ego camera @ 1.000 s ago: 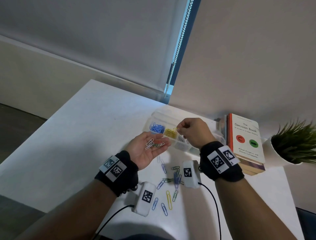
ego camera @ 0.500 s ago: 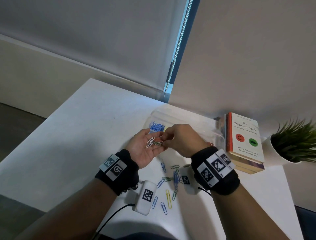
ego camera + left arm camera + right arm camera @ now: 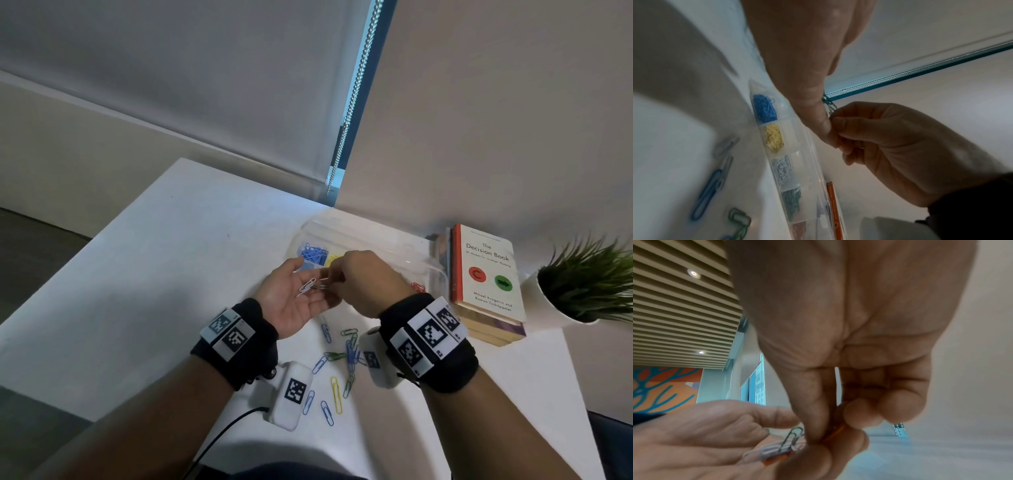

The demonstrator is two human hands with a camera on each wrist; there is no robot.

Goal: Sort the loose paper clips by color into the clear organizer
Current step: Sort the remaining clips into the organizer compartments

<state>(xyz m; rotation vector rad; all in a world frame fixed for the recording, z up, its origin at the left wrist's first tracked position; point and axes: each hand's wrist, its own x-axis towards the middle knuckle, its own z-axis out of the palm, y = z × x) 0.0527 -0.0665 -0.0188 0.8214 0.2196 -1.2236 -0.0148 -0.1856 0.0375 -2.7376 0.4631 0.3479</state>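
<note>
My left hand (image 3: 291,298) is held palm up above the table, fingers relaxed, with a few small paper clips (image 3: 310,286) lying on it. My right hand (image 3: 363,284) reaches onto that palm. In the right wrist view its thumb and fingers pinch an orange clip (image 3: 835,433) beside a green clip (image 3: 791,439) and a white one on the left palm (image 3: 705,434). The clear organizer (image 3: 376,236) lies just beyond the hands, with blue (image 3: 764,108), yellow (image 3: 773,138), white, green and red clips in separate compartments. Several loose clips (image 3: 342,359) lie on the table below the hands.
A stack of books (image 3: 486,281) lies right of the organizer and a potted plant (image 3: 582,284) stands further right. A bead chain (image 3: 356,85) hangs from the blind behind. The white table's left edge (image 3: 102,257) runs diagonally.
My right hand has come back from the yellow compartment to the left palm and pinched an orange clip there. The left hand has stayed in place.
</note>
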